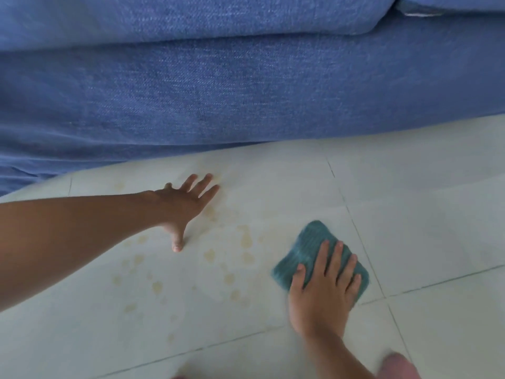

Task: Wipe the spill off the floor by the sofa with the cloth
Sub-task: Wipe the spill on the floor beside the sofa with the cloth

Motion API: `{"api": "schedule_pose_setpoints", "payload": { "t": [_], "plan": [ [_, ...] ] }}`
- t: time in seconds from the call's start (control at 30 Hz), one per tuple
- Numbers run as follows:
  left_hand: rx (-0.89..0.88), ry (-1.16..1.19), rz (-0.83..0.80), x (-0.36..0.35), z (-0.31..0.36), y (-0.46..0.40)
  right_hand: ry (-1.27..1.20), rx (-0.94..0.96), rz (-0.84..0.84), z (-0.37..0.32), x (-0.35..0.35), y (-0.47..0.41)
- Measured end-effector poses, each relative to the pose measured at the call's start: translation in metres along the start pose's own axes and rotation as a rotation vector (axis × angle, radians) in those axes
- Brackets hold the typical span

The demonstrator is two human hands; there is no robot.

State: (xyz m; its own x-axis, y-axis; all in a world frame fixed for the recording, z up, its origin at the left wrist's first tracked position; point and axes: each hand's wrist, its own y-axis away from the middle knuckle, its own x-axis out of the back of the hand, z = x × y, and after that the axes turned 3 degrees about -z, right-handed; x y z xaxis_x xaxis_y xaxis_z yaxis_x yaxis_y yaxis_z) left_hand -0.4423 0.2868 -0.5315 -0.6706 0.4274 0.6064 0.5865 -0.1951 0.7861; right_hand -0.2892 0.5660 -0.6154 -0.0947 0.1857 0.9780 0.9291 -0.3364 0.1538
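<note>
A blue sofa (218,86) fills the far side of the scene, its base meeting the pale tiled floor (426,220). Yellowish drops of the spill (213,255) dot the tiles in the middle. Your left hand (183,206) lies open, fingers spread, braced on the floor beside the drops. Your right hand (325,288) presses flat, fingers extended, on the teal cloth (308,250), just right of the spill.
</note>
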Motion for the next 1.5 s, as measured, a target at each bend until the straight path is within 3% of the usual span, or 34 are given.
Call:
{"api": "schedule_pose_setpoints", "payload": {
  "t": [0.1,0.17,0.2,0.23,0.3,0.4,0.5,0.63,0.67,0.73,0.8,0.83,0.93,1.0,1.03,1.07,1.13,1.23,1.3,1.37,1.43,1.5],
  "plan": [
    [-0.007,-0.002,0.007,0.003,-0.003,-0.002,-0.027,0.301,-0.079,-0.038,-0.006,0.044],
    [-0.013,-0.003,0.012,0.005,-0.004,-0.002,-0.008,0.586,-0.147,-0.056,-0.002,0.013],
    [-0.013,0.0,0.013,0.005,-0.005,-0.002,0.017,0.64,-0.169,-0.06,0.001,-0.01],
    [-0.013,0.003,0.018,0.003,-0.006,-0.002,0.041,0.619,-0.159,-0.06,0.002,-0.033],
    [-0.019,0.007,0.031,0.0,-0.007,-0.002,0.028,0.384,-0.07,-0.047,0.0,-0.064],
    [-0.02,0.006,0.025,-0.004,-0.007,-0.002,-0.021,0.156,-0.006,-0.035,-0.002,-0.022],
    [-0.032,-0.009,0.031,-0.002,-0.008,-0.004,-0.069,0.316,-0.053,-0.052,-0.01,0.056],
    [-0.041,0.022,0.032,0.004,-0.016,-0.002,-0.02,0.622,-0.144,-0.072,-0.003,-0.011],
    [-0.04,0.032,0.039,0.003,-0.017,-0.002,0.0,0.579,-0.123,-0.069,-0.002,-0.035],
    [-0.041,0.035,0.044,0.001,-0.016,-0.001,-0.037,0.317,-0.031,-0.052,-0.004,-0.058],
    [-0.035,0.026,0.036,-0.002,-0.014,-0.001,-0.053,0.119,0.017,-0.045,-0.007,-0.027],
    [-0.031,0.018,0.033,-0.002,-0.013,-0.001,-0.052,0.11,0.011,-0.049,-0.01,0.003],
    [-0.028,-0.012,0.031,0.005,-0.012,-0.006,-0.076,0.412,-0.076,-0.071,-0.015,0.058],
    [-0.028,-0.016,0.026,0.006,-0.012,-0.007,-0.076,0.672,-0.13,-0.085,-0.01,0.026],
    [-0.028,-0.012,0.031,0.006,-0.012,-0.007,-0.055,0.703,-0.136,-0.088,-0.009,0.0],
    [-0.027,-0.002,0.037,0.004,-0.012,-0.006,-0.037,0.656,-0.117,-0.087,-0.008,-0.026],
    [-0.024,0.013,0.049,0.001,-0.012,-0.004,-0.041,0.366,-0.012,-0.072,-0.007,-0.063],
    [-0.021,0.018,0.039,-0.002,-0.014,-0.001,-0.09,0.083,0.013,-0.064,-0.008,-0.018],
    [-0.031,0.006,0.037,0.001,-0.014,-0.002,-0.085,0.207,-0.024,-0.073,-0.012,0.042],
    [-0.035,-0.008,0.042,0.004,-0.015,-0.005,-0.079,0.447,-0.11,-0.081,-0.014,0.059],
    [-0.043,-0.002,0.065,0.006,-0.019,-0.008,-0.088,0.622,-0.148,-0.088,-0.006,0.013],
    [-0.061,0.016,0.086,0.007,-0.025,-0.008,-0.054,0.577,-0.106,-0.087,-0.002,-0.047]
  ]
}}
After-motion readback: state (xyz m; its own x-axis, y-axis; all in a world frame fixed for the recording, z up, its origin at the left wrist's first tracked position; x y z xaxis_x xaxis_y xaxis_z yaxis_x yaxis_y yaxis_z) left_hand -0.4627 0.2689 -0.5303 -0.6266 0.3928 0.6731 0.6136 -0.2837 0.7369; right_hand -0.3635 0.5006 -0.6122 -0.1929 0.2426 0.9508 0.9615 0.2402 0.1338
